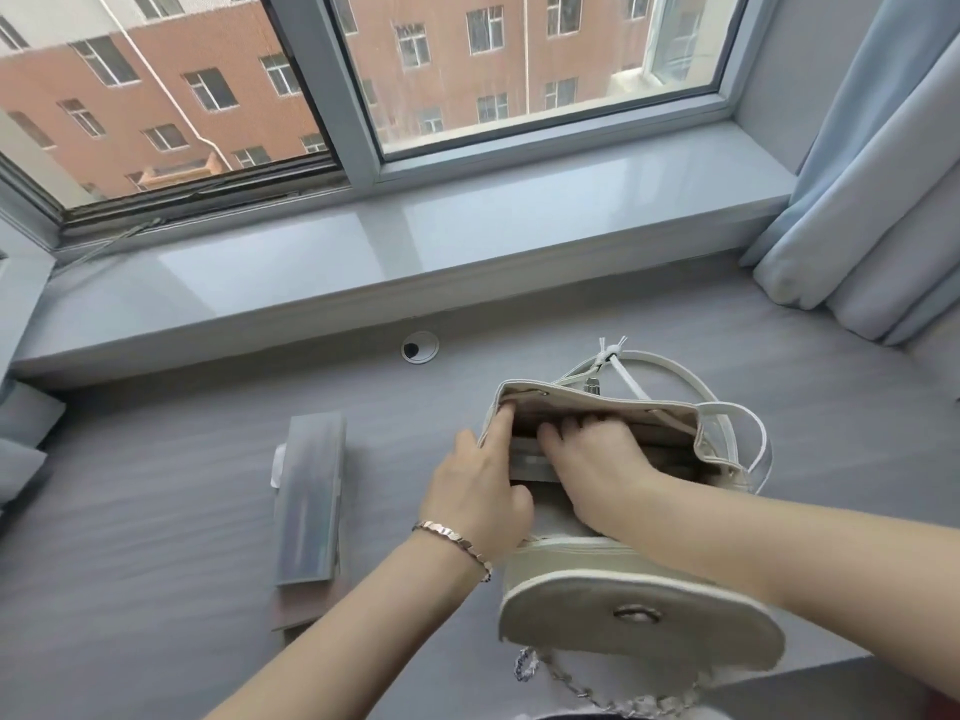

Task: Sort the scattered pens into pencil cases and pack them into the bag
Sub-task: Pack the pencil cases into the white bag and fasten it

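Head view: left hand (475, 491) pinches the bag (597, 403) rim; right hand (597, 472) grips a pencil case (530, 467) inside.

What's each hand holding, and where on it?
Left hand grips the bag at the left corner of its open mouth. Right hand lies on the pencil case partly inside the bag; whether it grips is hidden.

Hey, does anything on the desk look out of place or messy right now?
Nothing spilled or broken. One grey pencil case lies outside the bag, stacked slightly askew on a pinkish item, and the bag's chain lies at the desk's near edge.
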